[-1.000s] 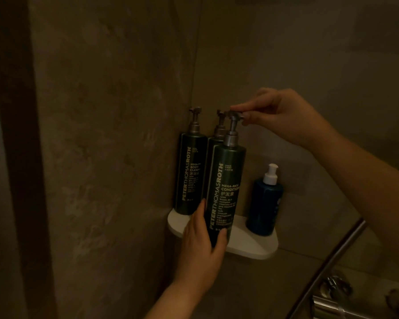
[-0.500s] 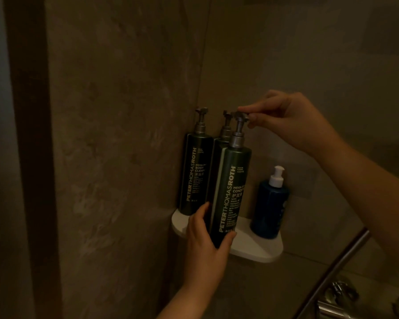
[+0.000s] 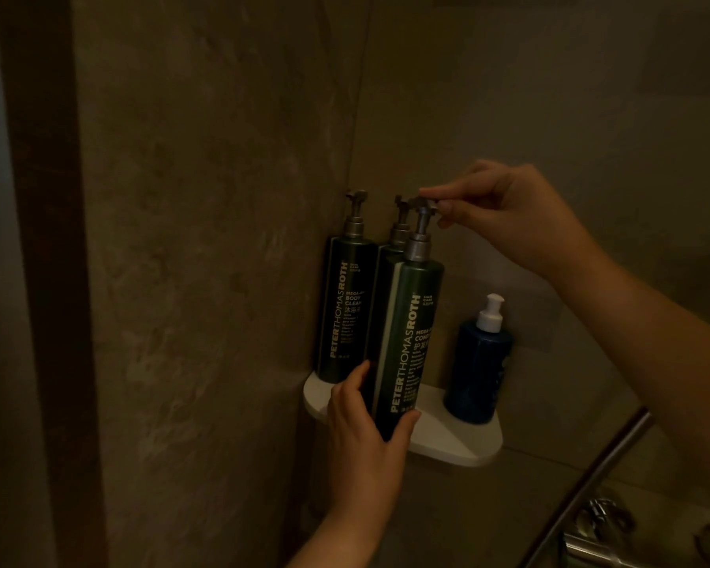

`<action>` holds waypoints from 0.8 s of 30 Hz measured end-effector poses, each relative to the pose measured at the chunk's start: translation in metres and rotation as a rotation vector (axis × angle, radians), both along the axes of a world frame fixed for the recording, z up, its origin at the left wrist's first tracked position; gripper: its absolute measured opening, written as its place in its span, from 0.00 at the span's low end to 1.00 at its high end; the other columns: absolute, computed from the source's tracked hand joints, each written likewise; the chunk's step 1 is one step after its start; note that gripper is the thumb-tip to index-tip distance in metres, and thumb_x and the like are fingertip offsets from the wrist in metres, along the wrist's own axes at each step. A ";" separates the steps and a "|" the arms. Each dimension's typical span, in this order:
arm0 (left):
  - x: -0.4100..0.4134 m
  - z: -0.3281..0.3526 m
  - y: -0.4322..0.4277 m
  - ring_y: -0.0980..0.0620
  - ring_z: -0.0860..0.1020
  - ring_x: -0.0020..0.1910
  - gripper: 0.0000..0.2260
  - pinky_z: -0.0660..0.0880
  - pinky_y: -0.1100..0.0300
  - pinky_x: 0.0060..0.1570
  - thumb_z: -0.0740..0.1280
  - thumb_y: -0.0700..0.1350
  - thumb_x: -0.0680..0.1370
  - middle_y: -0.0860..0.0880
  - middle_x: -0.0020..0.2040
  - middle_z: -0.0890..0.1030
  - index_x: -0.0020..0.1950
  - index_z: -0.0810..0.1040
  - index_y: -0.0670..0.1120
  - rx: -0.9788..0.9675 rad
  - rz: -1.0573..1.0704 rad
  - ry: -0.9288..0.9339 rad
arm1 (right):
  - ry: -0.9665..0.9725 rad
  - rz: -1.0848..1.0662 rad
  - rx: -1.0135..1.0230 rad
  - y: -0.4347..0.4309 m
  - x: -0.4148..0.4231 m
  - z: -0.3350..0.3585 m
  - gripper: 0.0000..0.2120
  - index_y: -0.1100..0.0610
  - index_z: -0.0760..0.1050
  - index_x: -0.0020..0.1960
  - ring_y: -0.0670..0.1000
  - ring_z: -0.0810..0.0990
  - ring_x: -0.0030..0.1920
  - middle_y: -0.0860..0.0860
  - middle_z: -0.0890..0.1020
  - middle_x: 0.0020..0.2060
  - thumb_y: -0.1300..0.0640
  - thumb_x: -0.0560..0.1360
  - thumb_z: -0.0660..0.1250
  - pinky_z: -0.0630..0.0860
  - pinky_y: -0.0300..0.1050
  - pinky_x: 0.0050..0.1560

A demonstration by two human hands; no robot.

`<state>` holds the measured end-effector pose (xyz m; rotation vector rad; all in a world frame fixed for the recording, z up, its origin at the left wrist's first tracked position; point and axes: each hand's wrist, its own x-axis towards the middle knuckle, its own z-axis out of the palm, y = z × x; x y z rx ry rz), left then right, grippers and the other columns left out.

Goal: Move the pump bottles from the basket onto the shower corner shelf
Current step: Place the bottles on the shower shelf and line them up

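On the white corner shelf (image 3: pixel 460 446) of a dim shower, a person steadies the front pump bottle (image 3: pixel 406 342), marked conditioner, at the shelf's front edge. The left hand (image 3: pixel 365 428) wraps the bottle's base from below, thumb and fingers closed round it; the right hand (image 3: pixel 505 211) pinches the pump head (image 3: pixel 423 205) between thumb and forefinger. Over the past second the bottle has turned slightly, its label now facing more to the left, suggesting the nozzle is being aligned. Two matching dark bottles, the body cleanser (image 3: pixel 341 309) and another (image 3: pixel 386 272) partly hidden, stand behind it towards the corner; a blue bottle (image 3: pixel 478 371) stands to its right. No basket is in view. The placing appears nearly finished.
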<state>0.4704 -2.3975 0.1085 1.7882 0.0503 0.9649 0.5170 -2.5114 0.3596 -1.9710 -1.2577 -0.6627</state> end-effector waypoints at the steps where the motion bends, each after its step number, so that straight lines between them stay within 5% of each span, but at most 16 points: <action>1: 0.000 0.000 0.000 0.57 0.65 0.67 0.35 0.69 0.57 0.64 0.74 0.53 0.69 0.56 0.68 0.64 0.67 0.54 0.66 0.000 0.000 0.000 | 0.004 0.002 0.006 0.000 0.000 -0.001 0.13 0.55 0.78 0.58 0.51 0.79 0.46 0.58 0.78 0.46 0.63 0.74 0.67 0.77 0.43 0.54; 6: 0.001 -0.002 0.000 0.56 0.65 0.67 0.36 0.70 0.56 0.63 0.74 0.52 0.69 0.56 0.67 0.64 0.66 0.54 0.66 0.023 0.015 -0.013 | -0.024 -0.010 0.015 0.002 -0.002 -0.003 0.13 0.54 0.78 0.58 0.48 0.79 0.44 0.58 0.78 0.45 0.63 0.74 0.67 0.74 0.33 0.49; 21: 0.002 -0.004 0.001 0.56 0.65 0.67 0.36 0.70 0.56 0.64 0.72 0.53 0.70 0.61 0.63 0.61 0.66 0.51 0.67 0.087 0.049 -0.041 | -0.012 -0.016 0.043 0.004 -0.002 -0.004 0.14 0.54 0.77 0.58 0.45 0.77 0.41 0.51 0.77 0.41 0.63 0.74 0.68 0.73 0.34 0.47; 24: 0.002 -0.004 0.001 0.57 0.65 0.67 0.36 0.69 0.57 0.65 0.72 0.53 0.70 0.61 0.63 0.60 0.66 0.50 0.67 0.090 0.045 -0.035 | 0.089 0.008 0.082 0.003 -0.001 -0.008 0.14 0.54 0.78 0.58 0.47 0.79 0.47 0.52 0.79 0.47 0.63 0.74 0.68 0.74 0.36 0.52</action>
